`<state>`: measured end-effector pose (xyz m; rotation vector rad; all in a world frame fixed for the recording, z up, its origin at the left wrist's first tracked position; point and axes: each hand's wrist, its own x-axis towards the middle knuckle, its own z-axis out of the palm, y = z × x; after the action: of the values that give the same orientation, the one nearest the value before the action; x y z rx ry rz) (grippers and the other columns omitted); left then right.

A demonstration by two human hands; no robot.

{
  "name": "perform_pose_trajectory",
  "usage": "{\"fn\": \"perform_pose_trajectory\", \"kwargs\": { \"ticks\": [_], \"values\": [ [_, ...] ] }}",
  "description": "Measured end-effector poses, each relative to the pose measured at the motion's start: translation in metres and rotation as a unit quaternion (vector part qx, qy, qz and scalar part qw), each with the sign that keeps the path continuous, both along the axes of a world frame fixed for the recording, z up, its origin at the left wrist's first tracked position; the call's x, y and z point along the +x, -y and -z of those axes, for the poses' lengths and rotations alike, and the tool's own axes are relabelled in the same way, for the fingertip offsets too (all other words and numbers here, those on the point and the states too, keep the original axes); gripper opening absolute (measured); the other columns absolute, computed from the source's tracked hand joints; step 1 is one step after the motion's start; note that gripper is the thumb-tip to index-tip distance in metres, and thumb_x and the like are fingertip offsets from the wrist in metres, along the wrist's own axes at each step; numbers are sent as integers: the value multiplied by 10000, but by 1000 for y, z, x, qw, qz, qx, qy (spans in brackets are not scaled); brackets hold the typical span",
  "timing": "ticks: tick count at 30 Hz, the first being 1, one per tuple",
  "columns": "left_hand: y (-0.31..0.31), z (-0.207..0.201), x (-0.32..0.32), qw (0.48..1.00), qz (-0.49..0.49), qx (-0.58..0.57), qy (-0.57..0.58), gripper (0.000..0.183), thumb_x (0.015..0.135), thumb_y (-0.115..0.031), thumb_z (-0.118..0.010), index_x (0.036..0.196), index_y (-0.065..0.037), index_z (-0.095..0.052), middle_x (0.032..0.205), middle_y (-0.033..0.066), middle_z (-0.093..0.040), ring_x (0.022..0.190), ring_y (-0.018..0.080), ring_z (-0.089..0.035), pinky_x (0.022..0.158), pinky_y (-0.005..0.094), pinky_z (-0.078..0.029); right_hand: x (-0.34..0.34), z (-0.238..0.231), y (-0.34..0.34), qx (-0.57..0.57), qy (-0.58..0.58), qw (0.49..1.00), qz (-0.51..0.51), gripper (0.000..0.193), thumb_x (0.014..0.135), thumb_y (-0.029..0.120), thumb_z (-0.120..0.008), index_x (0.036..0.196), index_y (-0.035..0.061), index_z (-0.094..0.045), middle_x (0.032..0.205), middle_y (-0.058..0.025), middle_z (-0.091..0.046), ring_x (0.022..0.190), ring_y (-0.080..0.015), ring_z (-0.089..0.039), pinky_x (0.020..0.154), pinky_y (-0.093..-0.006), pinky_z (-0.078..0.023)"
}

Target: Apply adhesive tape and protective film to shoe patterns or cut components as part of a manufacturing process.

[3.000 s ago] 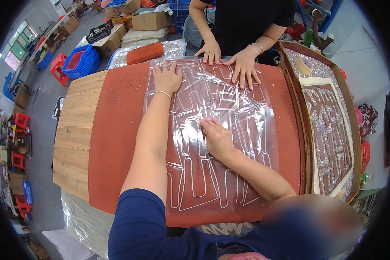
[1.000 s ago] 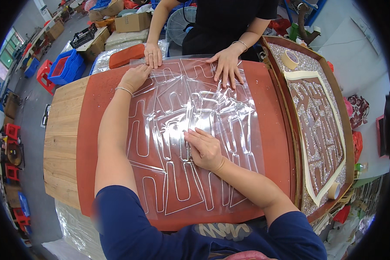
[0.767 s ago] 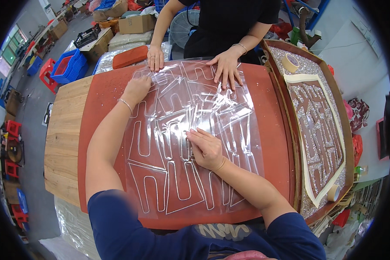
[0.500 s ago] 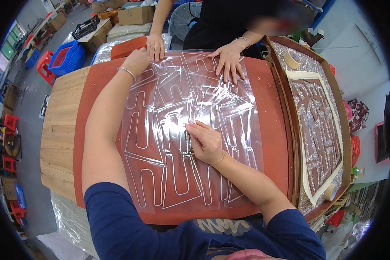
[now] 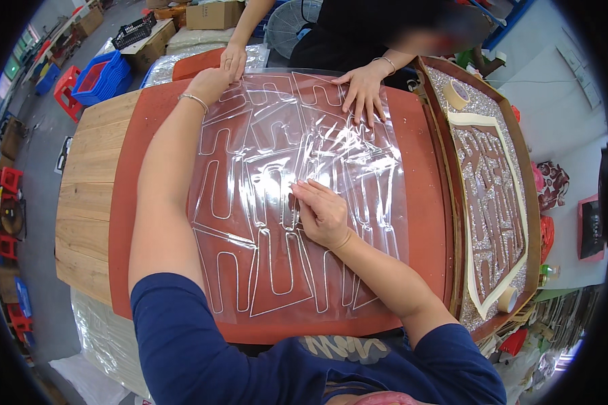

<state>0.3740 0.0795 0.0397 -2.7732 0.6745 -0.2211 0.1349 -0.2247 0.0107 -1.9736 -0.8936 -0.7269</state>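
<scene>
A large clear plastic sheet point(image 5: 230, 270) with raised cut outlines of long U-shaped pieces lies on a reddish-brown mat point(image 5: 155, 290). At its far left corner, my left hand point(image 5: 209, 86) is closed on the edge, fingertips partly hidden. My right hand point(image 5: 323, 214) rests on the middle of the sheet, fingers stretched and held together, thumb out of sight. Across the table, a co-worker's hand point(image 5: 234, 61) is beside my left hand at the same corner. The co-worker's other hand point(image 5: 365, 91) lies spread on the far right part of the sheet.
At the right stands a shallow tray point(image 5: 537, 243) with glittery lining, a cream-framed cut-out panel point(image 5: 488, 202) and tape rolls point(image 5: 457, 95). Wooden boards point(image 5: 88, 209) extend left of the mat. Blue baskets point(image 5: 103, 79) and a fan point(image 5: 292, 30) are farther off.
The whole view has shifted slightly. The co-worker's hand by my left hand has gone from flat, extended fingers to bent ones at the corner. My hands keep nearly the same places on the sheet.
</scene>
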Motion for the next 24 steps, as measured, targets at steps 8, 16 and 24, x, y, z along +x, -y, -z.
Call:
{"fn": "perform_pose_trajectory", "kwargs": {
  "ticks": [8, 16, 24],
  "values": [
    [14, 56, -30, 972, -115, -86, 186, 178, 895, -125, -467, 951, -42, -614, 927, 145, -672, 764, 263, -690, 594, 374, -564, -7, 1, -6, -30, 6, 1000, 4, 257, 748, -73, -606, 991, 4, -640, 912, -130, -700, 875, -280, -689, 850, -396, -547],
    [64, 38, -84, 968, -176, -128, 124, 168, 841, -129, -554, 856, -90, -716, 821, 85, -707, 756, 263, -706, 612, 366, -563, -6, 15, 1, -94, -48, 993, 59, 188, 832, 18, -586, 1012, 40, -638, 892, -158, -685, 754, -314, -670, 654, -374, -529],
    [75, 23, -176, 977, -173, -113, 55, 178, 836, -130, -566, 878, -102, -738, 885, 96, -716, 828, 254, -706, 638, 371, -567, -16, 20, 79, 193, -410, 891, 23, 323, 935, 24, -508, 1250, -41, -477, 981, -141, -695, 936, -179, -663, 821, -263, -508]
  ]
}}
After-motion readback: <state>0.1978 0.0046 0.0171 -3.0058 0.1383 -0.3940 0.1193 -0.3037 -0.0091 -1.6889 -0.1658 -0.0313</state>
